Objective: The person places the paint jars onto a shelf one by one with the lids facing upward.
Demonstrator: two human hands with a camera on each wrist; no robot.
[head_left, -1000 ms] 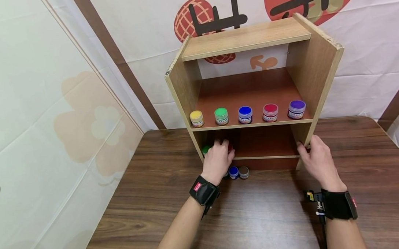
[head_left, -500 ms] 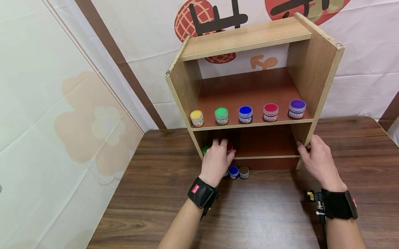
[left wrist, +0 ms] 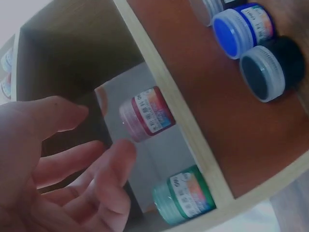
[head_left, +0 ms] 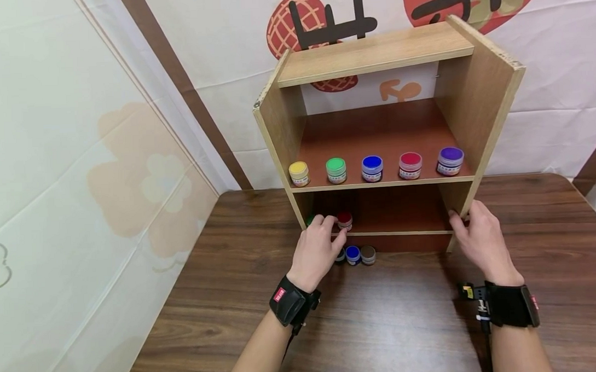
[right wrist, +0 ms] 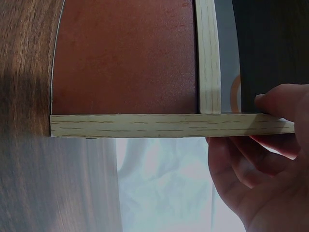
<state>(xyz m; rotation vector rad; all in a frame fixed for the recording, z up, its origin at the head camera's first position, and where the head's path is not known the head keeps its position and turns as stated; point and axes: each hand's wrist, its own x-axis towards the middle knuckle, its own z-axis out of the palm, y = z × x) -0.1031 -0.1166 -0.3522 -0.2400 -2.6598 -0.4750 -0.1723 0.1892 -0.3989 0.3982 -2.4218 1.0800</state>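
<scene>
Since half a second ago, the left hand [head_left: 315, 255] has come back a little toward the near left, so more of the low red pot [head_left: 345, 222] shows now. That hand is empty: its fingers are loosely bent, with a gap between thumb and fingers. They are very near the low red pot, and I cannot tell if one tip brushes it. This pot stands upright by the near edge of the bottom shelf [head_left: 403, 234], toward the left end. To its left stands the low green pot [left wrist: 190, 195], mostly hidden behind the fingers from above. Far over on the right, the right hand [head_left: 483, 242] pinches the right side board [right wrist: 145, 126], thumb inside and fingers outside.

Up above, five pots [head_left: 372, 172] stand in a row. Down on the table [head_left: 386, 325], a black pot [left wrist: 275, 70], a blue pot [head_left: 352, 255] and a brown pot [head_left: 368, 254] sit side by side.

The low red pot looks light and hard, and its smooth sides may be slippery. Holding it round the sides, thumb across from fingers, seems best. A bump might tip it off the edge.
</scene>
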